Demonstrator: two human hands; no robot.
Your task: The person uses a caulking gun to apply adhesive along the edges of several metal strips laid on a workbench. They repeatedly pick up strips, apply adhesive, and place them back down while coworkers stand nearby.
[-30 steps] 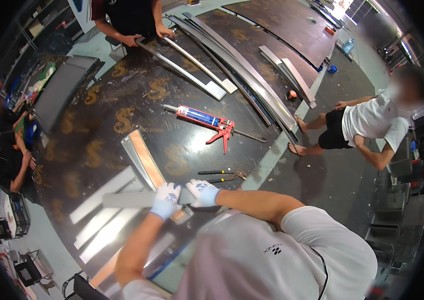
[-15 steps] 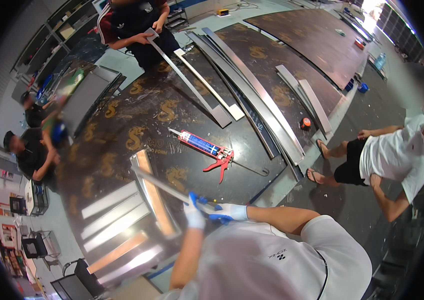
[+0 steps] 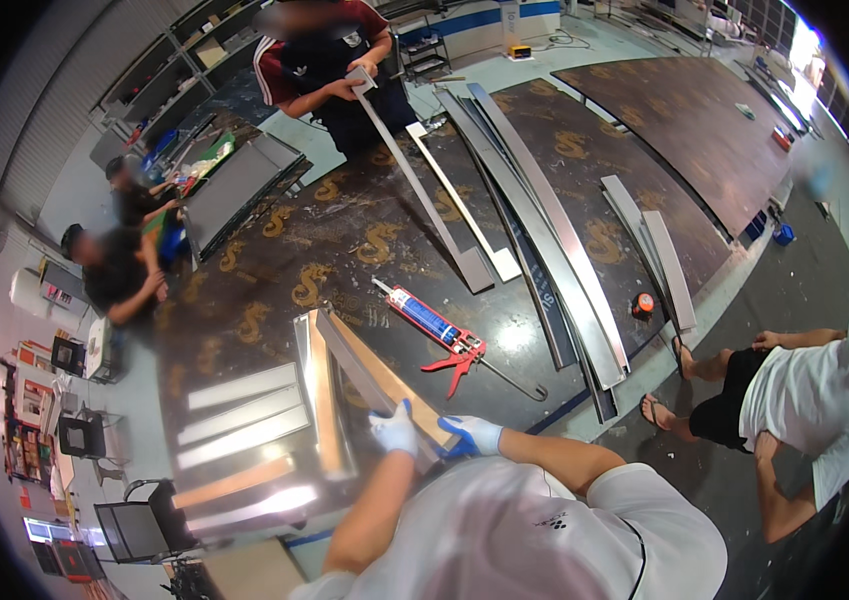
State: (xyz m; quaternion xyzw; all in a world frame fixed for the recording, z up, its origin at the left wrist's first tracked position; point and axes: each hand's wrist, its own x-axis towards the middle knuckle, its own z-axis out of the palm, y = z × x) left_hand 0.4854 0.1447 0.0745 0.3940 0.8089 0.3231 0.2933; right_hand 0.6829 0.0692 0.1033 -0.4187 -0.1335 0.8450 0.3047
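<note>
In front of me, my left hand (image 3: 394, 430) and my right hand (image 3: 474, 437), both in white and blue gloves, hold the near end of a long strip (image 3: 364, 362). It shows a grey face and a wood-coloured face; whether these are one piece or two I cannot tell. The left hand grips the grey side, and the right hand closes around the end of the wood-coloured side. Just left of it lies a metal strip with a wood-coloured inside (image 3: 324, 400). A red caulking gun with a blue cartridge (image 3: 434, 325) rests beyond my hands.
Several pale metal strips (image 3: 244, 412) lie at left on the dark table (image 3: 344, 270). Long metal profiles (image 3: 544, 230) and an orange tape measure (image 3: 642, 305) are at right. Across the table, a person (image 3: 329, 70) holds a long grey piece; another person (image 3: 804, 400) sits at right.
The held strip has turned so its wood-coloured face shows. My right hand has moved away from the left, onto the wood-coloured side. The view has shifted.
</note>
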